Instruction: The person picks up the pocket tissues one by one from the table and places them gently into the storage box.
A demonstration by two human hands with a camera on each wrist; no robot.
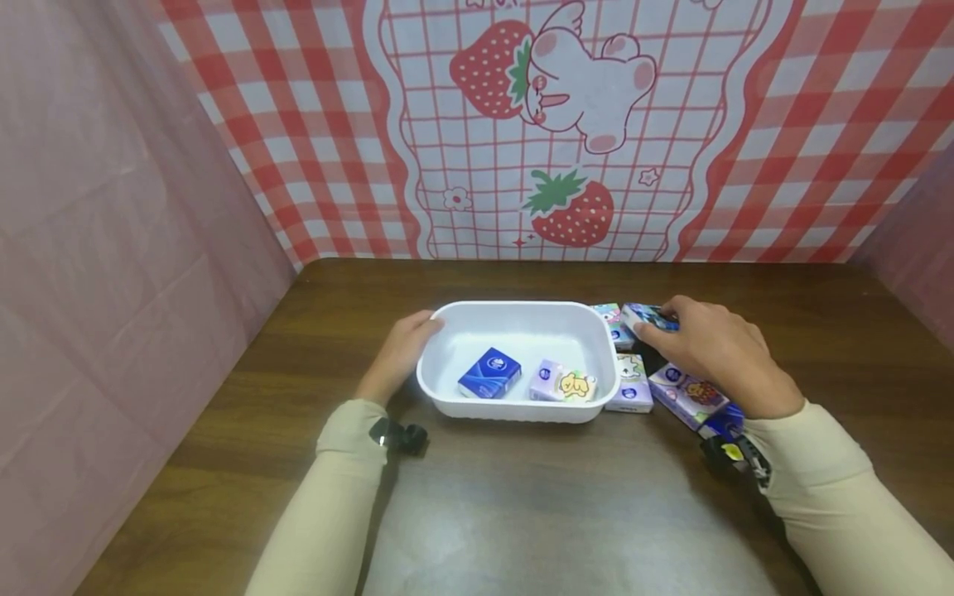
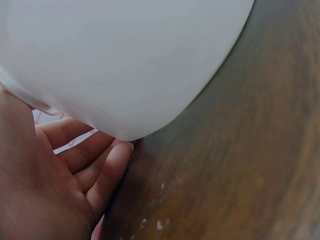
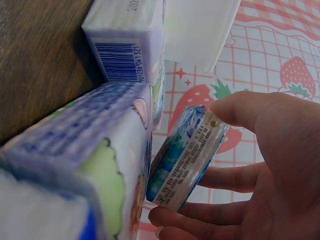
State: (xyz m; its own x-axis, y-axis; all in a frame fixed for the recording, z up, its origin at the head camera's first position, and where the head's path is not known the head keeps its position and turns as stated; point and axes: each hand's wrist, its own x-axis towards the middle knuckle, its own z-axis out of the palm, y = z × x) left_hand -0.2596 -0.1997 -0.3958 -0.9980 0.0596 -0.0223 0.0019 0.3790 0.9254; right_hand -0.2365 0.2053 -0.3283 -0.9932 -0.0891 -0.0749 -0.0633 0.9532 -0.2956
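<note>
My left hand grips the left end of a white plastic tub, thumb at the rim and fingers against the outer wall. Inside the tub lie a dark blue tissue pack and a lilac tissue pack with a yellow cartoon figure. Right of the tub, my right hand pinches a blue-green tissue pack between thumb and fingers. In the right wrist view that pack is tilted, its printed narrow side showing.
Against the tub's right side lie a lilac pack and a pastel pack. Nearer my right wrist, a purple pack overlaps a dark blue pack. A strawberry-print cloth hangs behind the wooden table.
</note>
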